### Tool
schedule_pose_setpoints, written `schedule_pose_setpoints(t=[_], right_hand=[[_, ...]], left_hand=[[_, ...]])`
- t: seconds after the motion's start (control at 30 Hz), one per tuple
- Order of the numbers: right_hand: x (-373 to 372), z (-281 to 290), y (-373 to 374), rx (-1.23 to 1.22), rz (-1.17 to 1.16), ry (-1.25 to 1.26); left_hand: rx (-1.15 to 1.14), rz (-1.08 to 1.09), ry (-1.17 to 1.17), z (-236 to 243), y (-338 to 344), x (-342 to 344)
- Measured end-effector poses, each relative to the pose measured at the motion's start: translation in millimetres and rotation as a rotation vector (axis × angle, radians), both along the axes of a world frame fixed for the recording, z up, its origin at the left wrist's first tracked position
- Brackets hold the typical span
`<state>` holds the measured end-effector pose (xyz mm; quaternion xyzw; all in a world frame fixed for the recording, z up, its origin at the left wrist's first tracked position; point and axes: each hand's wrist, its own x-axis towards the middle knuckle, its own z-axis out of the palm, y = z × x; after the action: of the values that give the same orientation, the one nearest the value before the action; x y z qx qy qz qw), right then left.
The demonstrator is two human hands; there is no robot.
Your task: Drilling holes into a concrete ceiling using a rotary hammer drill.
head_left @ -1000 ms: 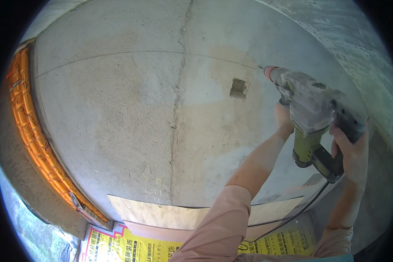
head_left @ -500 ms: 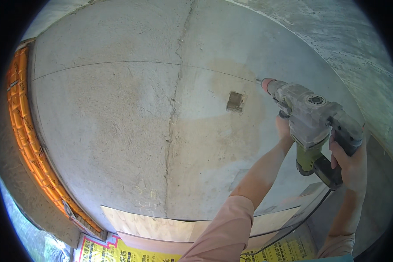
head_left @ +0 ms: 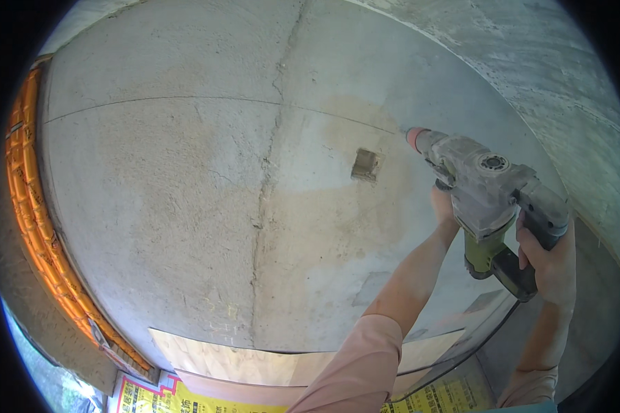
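A dusty grey and olive-green rotary hammer drill (head_left: 486, 180) with a reddish chuck collar is held up against the concrete wall (head_left: 186, 179). Its bit meets the wall near the right end of a thin dark line that runs across it. My left hand (head_left: 443, 205) grips the drill's front side handle; the tool body hides most of its fingers. Around the rear handle my right hand (head_left: 550, 256) is closed, fingers partly in view. Left of and below the bit is a square recess (head_left: 366, 165) cut into the wall.
A black power cord (head_left: 486, 341) hangs from the drill's base toward the floor. Wooden boards (head_left: 255, 365) lean along the wall's foot, above yellow printed floor sheeting (head_left: 207, 405). An orange-wrapped frame (head_left: 31, 199) borders an opening at the left. A concrete ceiling slopes at upper right.
The view has shifted slightly, so the wall and drill sit a little further left in the picture. Less of the bit shows in front of the chuck. Both hands keep their grip.
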<state>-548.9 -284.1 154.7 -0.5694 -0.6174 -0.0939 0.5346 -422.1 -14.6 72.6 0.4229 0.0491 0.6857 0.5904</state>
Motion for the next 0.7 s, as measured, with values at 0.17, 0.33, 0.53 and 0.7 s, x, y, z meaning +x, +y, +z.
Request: schedule_pose_setpoints(t=[0.17,0.33,0.53,0.7], right_hand=[[1.5,-0.9,-0.2,0.007,-0.032,0.024],[2.0,-0.2,2.1,-0.015,-0.040,0.002],[4.7,-1.4,3.8,-0.007,-0.068,-0.042],[6.5,-2.7,2.1,-0.001,-0.061,-0.025]], left_hand=[[-0.068,-0.436,-0.454,3.5,19.6,28.7],[-0.103,-0.462,-0.601,8.9,14.1,27.2],[-0.041,-0.180,-0.282,14.0,0.5,3.9],[-0.028,-0.362,-0.411,13.0,-3.3,1.8]])
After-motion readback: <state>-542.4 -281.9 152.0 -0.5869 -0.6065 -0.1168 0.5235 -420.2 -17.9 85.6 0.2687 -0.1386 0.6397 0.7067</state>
